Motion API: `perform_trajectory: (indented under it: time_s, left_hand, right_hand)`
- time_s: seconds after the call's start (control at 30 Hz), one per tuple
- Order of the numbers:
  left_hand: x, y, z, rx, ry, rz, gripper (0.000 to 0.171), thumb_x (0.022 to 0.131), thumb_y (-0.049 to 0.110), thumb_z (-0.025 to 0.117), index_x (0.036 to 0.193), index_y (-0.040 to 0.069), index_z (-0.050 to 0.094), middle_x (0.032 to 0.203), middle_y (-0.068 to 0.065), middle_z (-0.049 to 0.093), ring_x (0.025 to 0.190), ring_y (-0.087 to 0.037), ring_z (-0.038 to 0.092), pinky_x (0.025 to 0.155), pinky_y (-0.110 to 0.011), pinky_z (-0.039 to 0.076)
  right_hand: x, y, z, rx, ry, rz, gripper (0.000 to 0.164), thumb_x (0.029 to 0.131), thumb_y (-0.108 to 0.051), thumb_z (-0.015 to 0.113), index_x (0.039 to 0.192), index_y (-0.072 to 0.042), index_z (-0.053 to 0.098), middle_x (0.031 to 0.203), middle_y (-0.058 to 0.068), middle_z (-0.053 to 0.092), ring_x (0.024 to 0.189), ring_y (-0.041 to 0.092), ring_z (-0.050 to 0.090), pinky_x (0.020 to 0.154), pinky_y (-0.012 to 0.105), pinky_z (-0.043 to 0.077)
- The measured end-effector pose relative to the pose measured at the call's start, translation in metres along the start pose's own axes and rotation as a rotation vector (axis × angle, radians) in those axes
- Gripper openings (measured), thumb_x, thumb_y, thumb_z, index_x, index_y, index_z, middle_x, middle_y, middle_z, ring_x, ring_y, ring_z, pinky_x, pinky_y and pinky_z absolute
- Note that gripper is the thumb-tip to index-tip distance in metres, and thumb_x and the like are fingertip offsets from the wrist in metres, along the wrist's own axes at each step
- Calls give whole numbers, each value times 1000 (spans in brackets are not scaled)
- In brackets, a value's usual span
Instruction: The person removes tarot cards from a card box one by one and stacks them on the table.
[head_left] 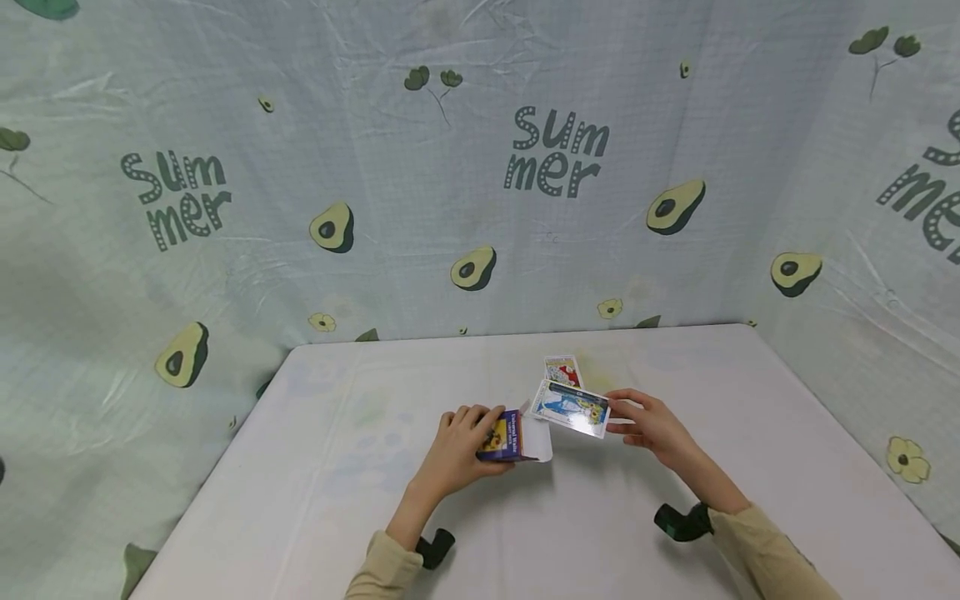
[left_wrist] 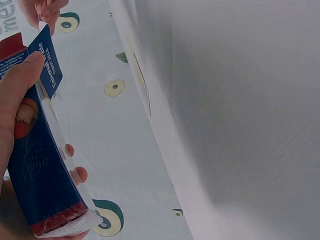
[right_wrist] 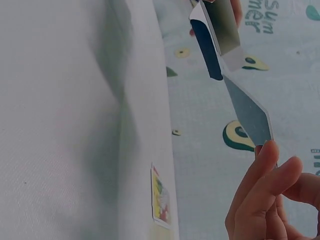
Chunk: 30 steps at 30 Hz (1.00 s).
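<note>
My left hand (head_left: 461,446) grips a blue tarot card box (head_left: 501,437), its top flap (left_wrist: 48,67) folded open toward the right. In the left wrist view the thumb lies along the dark blue side of the box, fingertips showing past the far edge. Between the fingers and thumb of my right hand (head_left: 648,425) is a picture card (head_left: 573,408), pinched by its right end. The card's left end is right at the mouth of the box. Behind it, another card (head_left: 562,367) with red and yellow art lies on the table, partly overlapped in the head view.
A white cloth covers the table (head_left: 360,517). Behind and beside it hangs a pale curtain (head_left: 420,183) printed with avocados and lettering. Dark wrist mounts (head_left: 682,522) sit at both sleeves, low over the cloth.
</note>
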<state>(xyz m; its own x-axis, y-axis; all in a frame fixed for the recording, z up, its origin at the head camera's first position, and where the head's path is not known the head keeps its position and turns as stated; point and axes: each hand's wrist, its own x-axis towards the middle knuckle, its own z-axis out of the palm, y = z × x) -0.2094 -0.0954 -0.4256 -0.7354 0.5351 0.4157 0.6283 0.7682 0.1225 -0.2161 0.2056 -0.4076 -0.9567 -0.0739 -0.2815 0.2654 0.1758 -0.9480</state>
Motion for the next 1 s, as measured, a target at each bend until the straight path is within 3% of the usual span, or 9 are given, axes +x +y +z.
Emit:
perform_trajectory:
  time_s: [0.3,0.63,0.87,1.0]
  left_hand:
    - [2,1,1,-24,5,-10,76,64,47,74,128,15,46,110,-4,54,98,-20,49,81,-41,36]
    - [3,2,3,-24,17,-12,77,64,48,74,128,17,45,110,-3,53,98,-19,48,81,-39,36]
    - [3,2,3,-26,23,-6,77,64,47,74,128,16,46,110,-3,53,98,-19,49,80,-39,36]
    - [3,2,4,-24,24,0,77,64,47,74,128,16,46,109,-3,53,98,-19,49,80,-39,36]
  right_hand:
    - [9,-5,-3,107,7,33,54,91,-34,47,133,-3,32,90,-7,60,74,4,65,55,16,45]
    - [25,-8,3,228,38,65,53,93,-24,46,135,2,30,115,11,51,73,2,63,58,13,46]
    - [31,-7,5,351,8,47,53,91,-19,48,134,6,30,86,-7,59,75,2,63,61,14,47]
    - [35,-6,8,407,6,63,50,91,-15,48,134,5,31,81,-8,59,75,3,63,62,14,47]
